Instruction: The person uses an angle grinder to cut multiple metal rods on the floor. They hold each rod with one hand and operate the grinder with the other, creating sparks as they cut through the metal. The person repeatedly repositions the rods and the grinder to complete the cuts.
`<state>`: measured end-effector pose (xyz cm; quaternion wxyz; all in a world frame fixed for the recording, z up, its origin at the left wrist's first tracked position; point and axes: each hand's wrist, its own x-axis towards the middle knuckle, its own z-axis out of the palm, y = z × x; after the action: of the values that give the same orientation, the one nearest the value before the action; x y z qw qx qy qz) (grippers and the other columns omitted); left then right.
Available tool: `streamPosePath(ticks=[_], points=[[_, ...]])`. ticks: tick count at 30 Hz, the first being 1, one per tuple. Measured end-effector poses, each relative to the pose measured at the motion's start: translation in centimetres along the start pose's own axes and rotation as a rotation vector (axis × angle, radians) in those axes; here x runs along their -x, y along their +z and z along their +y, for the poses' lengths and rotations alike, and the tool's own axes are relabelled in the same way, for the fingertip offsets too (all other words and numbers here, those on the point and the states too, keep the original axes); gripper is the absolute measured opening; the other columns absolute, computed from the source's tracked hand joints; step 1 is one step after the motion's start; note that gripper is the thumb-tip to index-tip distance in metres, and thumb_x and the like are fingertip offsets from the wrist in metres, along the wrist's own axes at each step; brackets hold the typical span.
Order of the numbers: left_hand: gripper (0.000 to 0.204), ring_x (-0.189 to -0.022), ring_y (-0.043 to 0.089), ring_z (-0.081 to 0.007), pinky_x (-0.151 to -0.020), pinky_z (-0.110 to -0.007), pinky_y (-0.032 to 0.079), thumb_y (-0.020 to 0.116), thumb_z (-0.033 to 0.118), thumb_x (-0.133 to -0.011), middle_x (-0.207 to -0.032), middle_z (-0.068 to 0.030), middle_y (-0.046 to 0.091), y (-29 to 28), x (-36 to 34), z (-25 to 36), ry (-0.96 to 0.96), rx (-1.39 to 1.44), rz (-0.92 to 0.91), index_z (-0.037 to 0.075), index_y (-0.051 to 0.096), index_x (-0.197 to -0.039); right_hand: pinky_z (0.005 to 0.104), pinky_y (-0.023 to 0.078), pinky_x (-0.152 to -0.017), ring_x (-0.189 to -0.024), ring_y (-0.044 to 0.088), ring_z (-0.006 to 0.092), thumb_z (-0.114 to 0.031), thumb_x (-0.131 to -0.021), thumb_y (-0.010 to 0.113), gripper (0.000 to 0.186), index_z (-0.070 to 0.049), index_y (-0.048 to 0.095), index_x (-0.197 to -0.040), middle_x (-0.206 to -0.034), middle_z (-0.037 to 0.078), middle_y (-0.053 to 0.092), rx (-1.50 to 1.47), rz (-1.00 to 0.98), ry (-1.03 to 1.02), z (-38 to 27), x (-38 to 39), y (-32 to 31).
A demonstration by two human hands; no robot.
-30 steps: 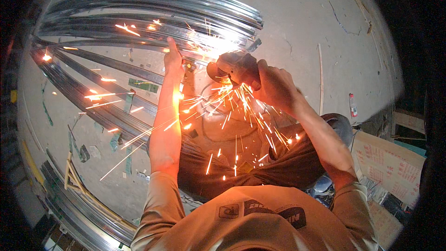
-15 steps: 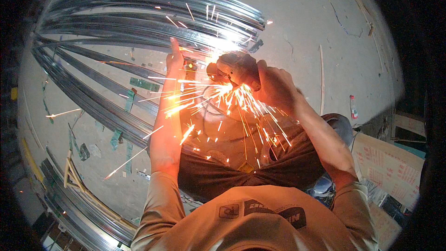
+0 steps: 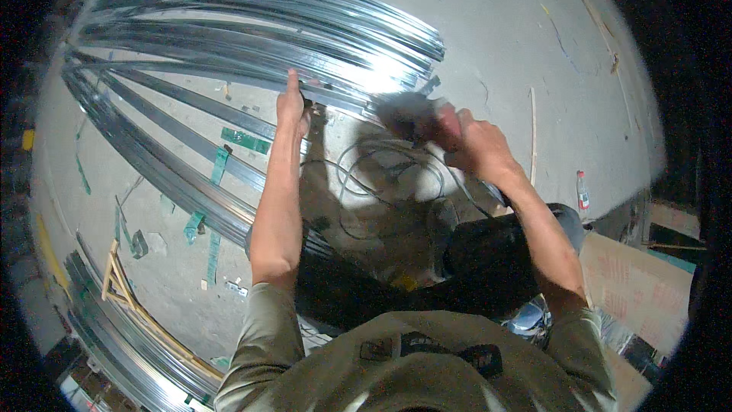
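My right hand (image 3: 482,146) is wrapped round an angle grinder (image 3: 418,116), whose red-and-dark body is smeared by motion. The grinder's head is by the near ends of a bundle of shiny metal channels (image 3: 335,46) on the floor. My left hand (image 3: 292,113) is closed on a metal channel (image 3: 335,94) at the near side of that bundle, thumb pointing away from me; its fingers are partly hidden. Bright glare covers the channel ends just beyond the grinder. A thin dark cable (image 3: 352,183) lies looped on the floor between my arms.
More long channels (image 3: 160,160) fan out at the left, with strips of green tape (image 3: 245,140) among them. A wooden frame (image 3: 118,290) stands beside another stack of channels (image 3: 114,351) at the lower left. To the right are a small bottle (image 3: 582,192) and cardboard (image 3: 633,282).
The spray of orange sparks has stopped. My right hand has moved the grinder a little to the right, off the channel. My left hand has shifted only slightly.
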<state>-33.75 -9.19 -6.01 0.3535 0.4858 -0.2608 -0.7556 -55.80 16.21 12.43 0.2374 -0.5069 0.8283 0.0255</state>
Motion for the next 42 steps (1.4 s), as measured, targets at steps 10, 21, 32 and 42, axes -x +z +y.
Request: streamPosePath(ticks=[10, 21, 32, 42], points=[[0.024, -0.064, 0.055, -0.0179, -0.060, -0.036, 0.050, 0.070, 0.026, -0.096, -0.075, -0.0052, 0.059, -3.2, 2.0, 5.5, 0.165, 0.471, 0.170, 0.005, 0.062, -0.089, 0.0290, 0.054, -0.062, -0.067, 0.064, 0.0142, -0.021, -0.080, 0.077, 0.033, -0.005, 0.060, -0.104, -0.083, 0.007, 0.066, -1.124, 0.076, 0.083, 2.0, -3.0, -5.5], [0.025, -0.054, 0.058, -0.0194, -0.048, -0.035, 0.050, 0.065, 0.002, -0.094, -0.072, -0.0092, 0.059, -7.2, 11.3, 10.3, 0.424, -0.016, 0.411, -0.002, 0.046, -0.111, 0.0324, 0.054, -0.065, -0.071, 0.065, 0.0187, -0.027, -0.090, 0.072, 0.030, -0.004, 0.059, -0.104, -0.083, 0.008, 0.065, -1.734, -0.220, 0.053, -1.4, -6.9, -3.4], [0.011, -0.058, 0.058, -0.0164, -0.052, -0.031, 0.049, 0.061, 0.010, -0.097, -0.072, -0.0074, 0.059, -3.7, 16.3, 12.4, 0.500, -0.106, 0.308, 0.000, 0.055, -0.096, 0.0327, 0.052, -0.065, -0.070, 0.064, 0.0212, -0.031, -0.090, 0.070, 0.029, -0.004, 0.061, -0.096, -0.080, 0.009, 0.066, -1.844, -0.298, 0.029, -1.7, -7.1, -4.3], [0.035, -0.061, 0.062, -0.0190, -0.058, -0.033, 0.050, 0.063, 0.028, -0.098, -0.071, -0.0095, 0.065, 1.1, 6.4, 6.8, 0.364, -0.109, 0.299, -0.005, 0.068, -0.090, 0.0327, 0.052, -0.064, -0.068, 0.064, 0.0221, -0.040, -0.089, 0.069, 0.039, -0.001, 0.063, -0.094, -0.079, 0.010, 0.066, -1.897, -0.195, 0.031, -0.2, -5.3, -5.7]])
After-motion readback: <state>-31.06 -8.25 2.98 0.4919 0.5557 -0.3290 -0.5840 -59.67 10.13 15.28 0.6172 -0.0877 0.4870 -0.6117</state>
